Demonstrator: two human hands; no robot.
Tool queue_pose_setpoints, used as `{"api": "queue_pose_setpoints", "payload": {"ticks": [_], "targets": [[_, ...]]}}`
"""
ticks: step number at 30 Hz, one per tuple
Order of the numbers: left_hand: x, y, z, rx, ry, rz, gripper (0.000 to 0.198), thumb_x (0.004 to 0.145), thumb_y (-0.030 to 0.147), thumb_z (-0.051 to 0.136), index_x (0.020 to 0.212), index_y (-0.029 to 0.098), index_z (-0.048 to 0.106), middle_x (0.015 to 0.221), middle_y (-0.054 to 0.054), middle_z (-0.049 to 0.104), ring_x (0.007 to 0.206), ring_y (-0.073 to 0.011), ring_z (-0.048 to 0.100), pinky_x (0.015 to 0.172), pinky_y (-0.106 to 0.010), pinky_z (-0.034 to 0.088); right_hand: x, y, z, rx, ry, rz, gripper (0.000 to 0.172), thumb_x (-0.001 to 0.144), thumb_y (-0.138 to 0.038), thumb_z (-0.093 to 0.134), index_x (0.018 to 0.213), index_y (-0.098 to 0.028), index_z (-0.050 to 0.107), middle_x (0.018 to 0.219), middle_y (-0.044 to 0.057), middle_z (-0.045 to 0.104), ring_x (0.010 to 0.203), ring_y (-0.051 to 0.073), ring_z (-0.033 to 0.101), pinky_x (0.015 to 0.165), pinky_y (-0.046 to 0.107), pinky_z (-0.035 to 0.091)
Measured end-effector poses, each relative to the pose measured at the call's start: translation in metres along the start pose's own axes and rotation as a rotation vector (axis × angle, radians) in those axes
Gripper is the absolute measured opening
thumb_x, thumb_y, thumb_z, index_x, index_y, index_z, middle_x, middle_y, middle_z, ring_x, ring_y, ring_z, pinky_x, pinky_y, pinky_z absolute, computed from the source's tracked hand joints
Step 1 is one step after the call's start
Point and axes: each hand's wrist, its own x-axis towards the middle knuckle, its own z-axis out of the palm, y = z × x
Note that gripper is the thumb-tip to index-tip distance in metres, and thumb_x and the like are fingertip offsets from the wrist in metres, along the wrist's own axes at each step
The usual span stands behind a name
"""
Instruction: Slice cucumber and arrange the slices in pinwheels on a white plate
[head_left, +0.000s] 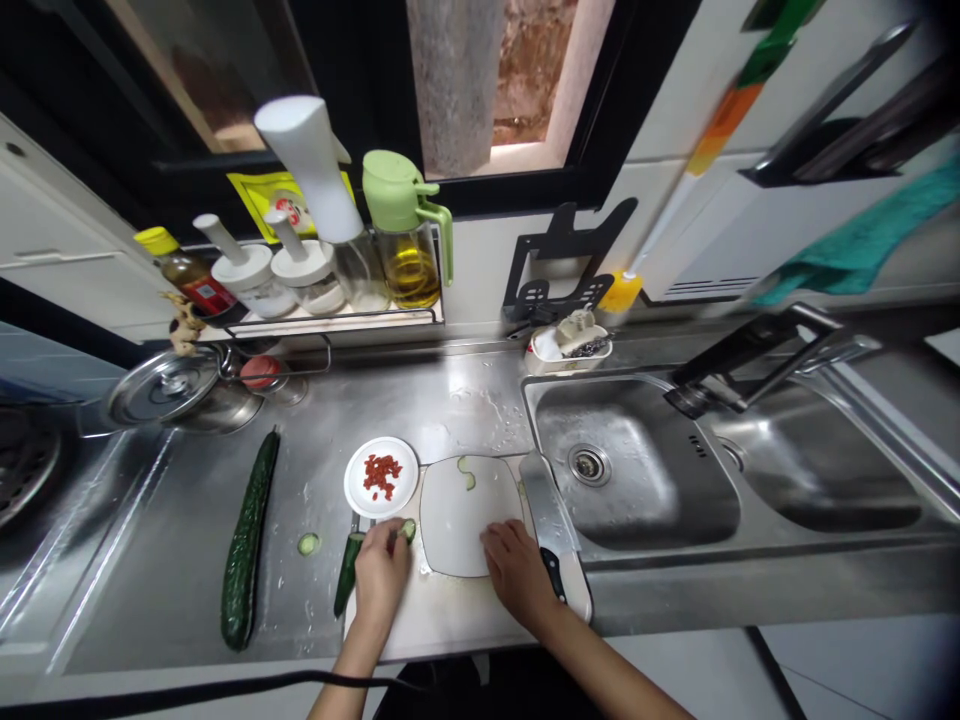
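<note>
My left hand [382,572] is closed in a pinch on a cucumber slice [407,529], left of the square white plate [457,530]. My right hand [517,575] lies on that plate's right edge, fingers stretched out over the rim; its thumb is hidden. A curved piece of cucumber [467,473] lies near the plate's top edge. Under the plate is a pale cutting board [450,615], with a kitchen knife [546,505] along its right side. Beside my left hand lies a cut length of cucumber [348,574], partly covered by the hand.
A small round plate [360,497] of red berries stands behind my left hand. Farther left are a cucumber end [308,544] and a whole cucumber [249,545]. A double sink [637,470] is at right. A condiment rack [337,322] and lidded pot [172,390] stand behind.
</note>
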Motion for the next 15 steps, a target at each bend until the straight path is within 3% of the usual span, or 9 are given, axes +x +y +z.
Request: {"api": "queue_pose_setpoints", "payload": {"ticks": [8,11,15], "targets": [[0.006,0.018,-0.013,-0.181,-0.151,-0.101,0.025,0.076,0.040,0.055,0.080,0.018,0.068,0.059,0.001,0.060,0.054,-0.0121,0.052,0.056,-0.022,0.043,0.021,-0.011,0.000,0.212,-0.025,0.049,0.024,0.080,-0.007,0.050,0.095,-0.017,0.065,0.092,0.007,0.065,0.092,0.021,0.053,0.084,0.036,0.043],[0.007,0.033,-0.010,-0.309,-0.279,-0.126,0.027,0.075,0.042,0.059,0.079,0.017,0.069,0.058,0.002,0.057,0.054,-0.0107,0.049,0.054,-0.020,0.039,0.036,-0.018,-0.001,0.314,-0.045,0.059,0.023,0.080,-0.009,0.052,0.097,-0.018,0.066,0.095,0.007,0.068,0.094,0.020,0.056,0.089,0.036,0.042],[0.010,0.053,0.002,-0.520,-0.395,-0.182,0.024,0.071,0.038,0.064,0.078,0.016,0.068,0.062,0.002,0.058,0.058,-0.0093,0.048,0.057,-0.020,0.038,0.054,-0.026,-0.008,0.460,-0.113,0.205,0.020,0.078,-0.014,0.055,0.092,-0.021,0.068,0.093,0.004,0.070,0.093,0.020,0.059,0.086,0.034,0.044]]}}
